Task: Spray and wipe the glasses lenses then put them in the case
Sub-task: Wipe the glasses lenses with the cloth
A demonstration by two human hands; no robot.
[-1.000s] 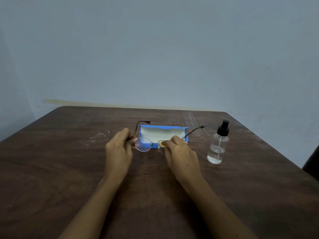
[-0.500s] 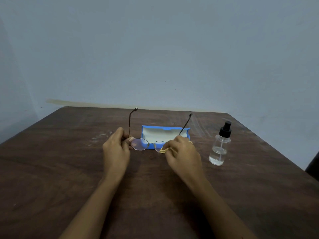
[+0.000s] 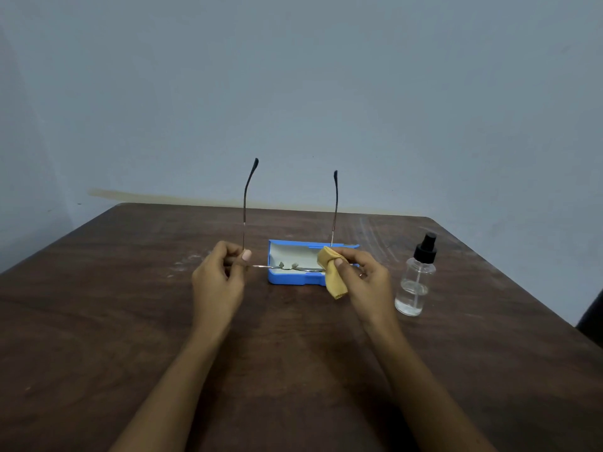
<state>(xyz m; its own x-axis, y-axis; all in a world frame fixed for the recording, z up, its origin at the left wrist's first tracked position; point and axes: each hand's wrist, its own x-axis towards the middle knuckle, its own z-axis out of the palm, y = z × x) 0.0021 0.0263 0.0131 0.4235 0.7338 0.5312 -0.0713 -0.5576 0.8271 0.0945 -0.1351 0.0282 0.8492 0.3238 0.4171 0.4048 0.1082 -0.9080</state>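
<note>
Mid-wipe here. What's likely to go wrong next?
1. The left hand pinches the glasses at one corner only, while the right hand grips a lens through the cloth. The thin frame may twist or slip.
2. The spray bottle stands close beside the right hand, so a wide wiping stroke may tip it.

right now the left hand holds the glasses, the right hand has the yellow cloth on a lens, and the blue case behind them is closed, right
No, the blue case is open; the head view shows its pale lining. The left hand does hold the glasses, and the right hand has the yellow cloth on a lens.
</note>
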